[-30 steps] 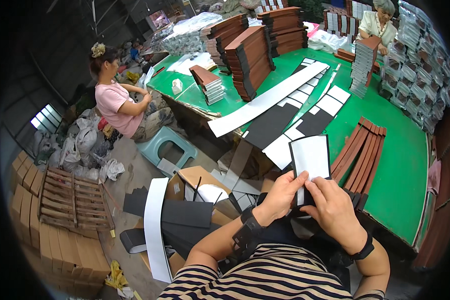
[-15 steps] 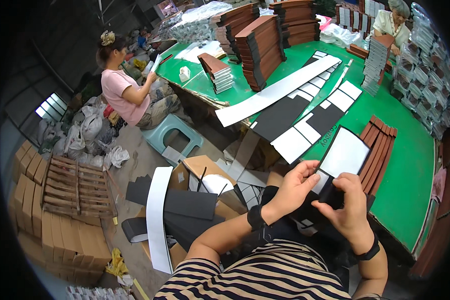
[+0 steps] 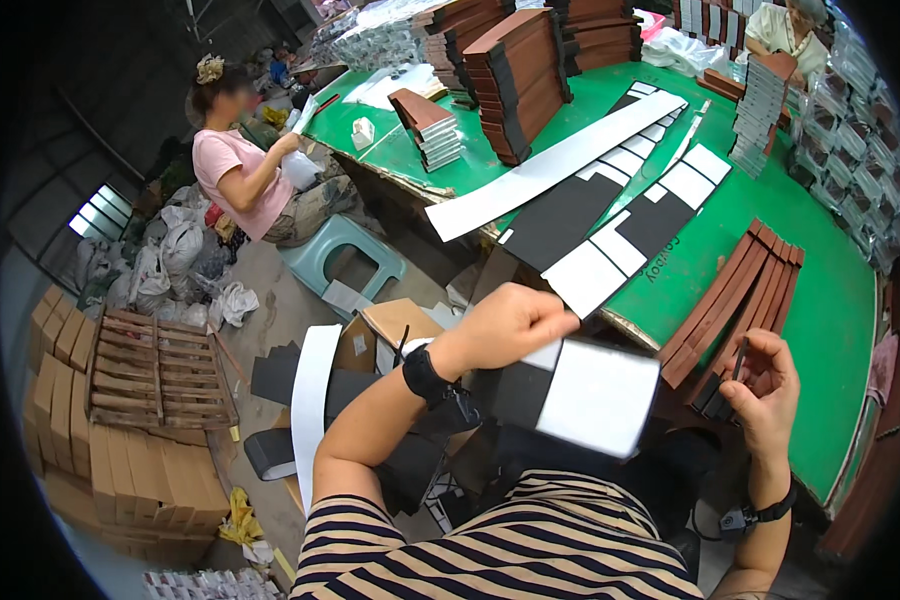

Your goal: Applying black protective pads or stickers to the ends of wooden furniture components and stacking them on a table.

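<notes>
My left hand (image 3: 505,330) is closed on the edge of a black sheet with white rectangular patches (image 3: 598,400), which hangs in front of my body and is slightly blurred. Away to the right, my right hand (image 3: 770,385) pinches a small thin dark piece (image 3: 740,360) between thumb and fingers. Close by that hand lies a fanned bundle of reddish-brown strips (image 3: 730,300) with dark ends, near the front of the green table (image 3: 820,400). More black sheets with white patches (image 3: 650,225) lie on the table ahead, beside a long white strip (image 3: 560,165).
Tall stacks of brown pieces (image 3: 520,85) stand at the table's back, and plastic-wrapped bundles (image 3: 845,150) at its right. A person in pink (image 3: 235,170) sits left, another (image 3: 785,35) far right. A teal stool (image 3: 345,260), cartons (image 3: 150,475) and black offcuts (image 3: 280,375) are leftward.
Both hands held the black sheet together; now they are apart. My left hand has moved left with the sheet, while my right hand has moved right with a small dark piece.
</notes>
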`<state>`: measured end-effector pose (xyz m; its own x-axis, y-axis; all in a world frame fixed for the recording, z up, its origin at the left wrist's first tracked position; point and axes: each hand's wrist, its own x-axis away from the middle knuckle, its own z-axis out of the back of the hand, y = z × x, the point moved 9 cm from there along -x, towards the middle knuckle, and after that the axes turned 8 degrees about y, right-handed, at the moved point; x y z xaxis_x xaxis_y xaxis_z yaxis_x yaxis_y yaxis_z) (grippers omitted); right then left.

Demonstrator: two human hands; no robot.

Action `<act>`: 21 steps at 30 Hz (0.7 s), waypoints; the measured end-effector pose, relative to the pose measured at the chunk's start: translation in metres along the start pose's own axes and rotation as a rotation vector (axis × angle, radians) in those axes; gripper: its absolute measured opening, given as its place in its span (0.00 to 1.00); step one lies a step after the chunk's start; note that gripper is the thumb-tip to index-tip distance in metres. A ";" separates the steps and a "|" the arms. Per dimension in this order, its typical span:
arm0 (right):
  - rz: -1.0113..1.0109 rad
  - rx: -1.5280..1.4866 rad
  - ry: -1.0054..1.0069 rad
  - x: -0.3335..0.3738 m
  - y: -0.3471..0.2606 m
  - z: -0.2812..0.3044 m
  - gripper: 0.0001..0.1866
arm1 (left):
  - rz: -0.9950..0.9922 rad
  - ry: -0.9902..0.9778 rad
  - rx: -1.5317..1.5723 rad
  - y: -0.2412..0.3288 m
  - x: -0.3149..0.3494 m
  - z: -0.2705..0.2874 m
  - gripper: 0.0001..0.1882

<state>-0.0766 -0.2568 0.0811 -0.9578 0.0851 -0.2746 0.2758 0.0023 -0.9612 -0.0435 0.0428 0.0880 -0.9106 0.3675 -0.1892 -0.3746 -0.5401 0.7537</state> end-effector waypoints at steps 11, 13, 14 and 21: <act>0.394 0.630 -0.359 0.024 -0.029 -0.066 0.33 | -0.055 -0.473 0.190 0.037 0.023 -0.125 0.18; 0.495 0.655 -0.427 0.029 -0.035 -0.081 0.33 | -0.066 -0.435 0.270 0.040 0.018 -0.134 0.18; 0.483 0.651 -0.433 0.031 -0.030 -0.083 0.34 | -0.087 -0.415 0.240 0.040 0.016 -0.137 0.17; 0.478 0.642 -0.396 0.033 -0.025 -0.081 0.35 | -0.129 -0.337 0.244 0.035 0.009 -0.136 0.17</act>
<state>-0.1081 -0.1730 0.0979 -0.7427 -0.4166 -0.5242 0.6681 -0.5141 -0.5380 -0.0887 -0.0751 0.0271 -0.7361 0.6685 -0.1061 -0.3924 -0.2936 0.8717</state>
